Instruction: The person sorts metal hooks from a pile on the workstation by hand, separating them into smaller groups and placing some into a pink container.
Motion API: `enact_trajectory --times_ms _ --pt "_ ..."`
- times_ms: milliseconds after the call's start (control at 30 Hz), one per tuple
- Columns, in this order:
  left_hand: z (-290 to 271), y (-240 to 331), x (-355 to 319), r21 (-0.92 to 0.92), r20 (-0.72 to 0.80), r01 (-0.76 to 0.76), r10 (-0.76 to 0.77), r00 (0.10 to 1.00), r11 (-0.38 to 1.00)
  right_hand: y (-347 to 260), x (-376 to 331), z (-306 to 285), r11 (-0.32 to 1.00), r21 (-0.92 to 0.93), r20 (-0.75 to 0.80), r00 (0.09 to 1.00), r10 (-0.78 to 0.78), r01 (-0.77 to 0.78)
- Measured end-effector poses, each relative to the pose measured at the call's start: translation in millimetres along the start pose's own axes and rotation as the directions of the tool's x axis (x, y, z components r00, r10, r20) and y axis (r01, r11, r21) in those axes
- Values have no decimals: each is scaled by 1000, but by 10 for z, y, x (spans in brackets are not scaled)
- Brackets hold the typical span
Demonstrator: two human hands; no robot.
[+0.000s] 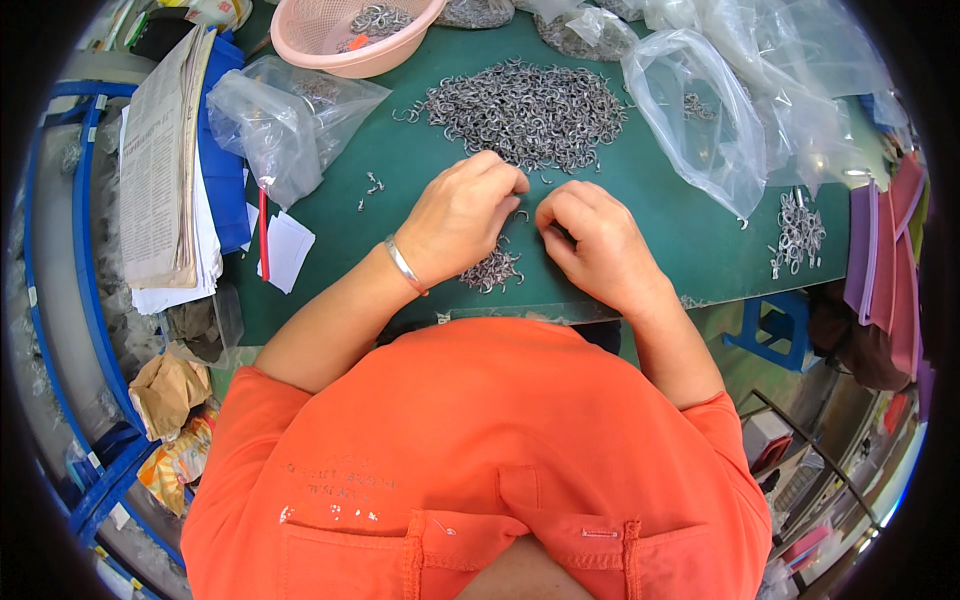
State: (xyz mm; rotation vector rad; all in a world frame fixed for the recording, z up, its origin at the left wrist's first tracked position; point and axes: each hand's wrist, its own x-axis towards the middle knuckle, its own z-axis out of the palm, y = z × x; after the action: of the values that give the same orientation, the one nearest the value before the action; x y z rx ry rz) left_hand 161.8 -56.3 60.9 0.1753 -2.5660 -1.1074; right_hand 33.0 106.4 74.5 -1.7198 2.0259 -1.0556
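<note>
A large heap of small grey curved metal pieces (530,112) lies on the green tabletop (340,235), just beyond my hands. My left hand (462,212), with a silver bangle on its wrist, is at the near edge of the heap. Its fingers are curled and pressed together. My right hand (600,240) is beside it, a narrow gap between the two, with thumb and fingers closed in a pinch. Whatever either hand holds is hidden or too small to make out. A smaller pile of metal pieces (492,270) sits under and beside my left hand, close to the table's front edge.
A pink basket (350,62) and clear plastic bags (690,120) stand at the back. On the left are newspapers (160,170), a red pen (263,235) and paper slips (288,250). Metal rings (798,235) lie at right, above a blue stool (778,325).
</note>
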Motion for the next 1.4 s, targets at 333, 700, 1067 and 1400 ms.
enact_trajectory --times_ms 333,700,1067,1400 --pt "-94 -6 -38 9 -18 106 -106 994 994 16 78 158 999 -27 -19 999 -47 46" --pt "45 -39 33 154 -36 -54 60 998 987 42 -117 -479 986 -63 87 983 159 -154" --pt "53 28 -70 88 23 -36 35 999 995 4 75 186 997 33 -120 991 -61 66" --pt "243 144 27 -55 114 -113 119 986 992 156 -76 -235 996 -88 31 999 18 -16"
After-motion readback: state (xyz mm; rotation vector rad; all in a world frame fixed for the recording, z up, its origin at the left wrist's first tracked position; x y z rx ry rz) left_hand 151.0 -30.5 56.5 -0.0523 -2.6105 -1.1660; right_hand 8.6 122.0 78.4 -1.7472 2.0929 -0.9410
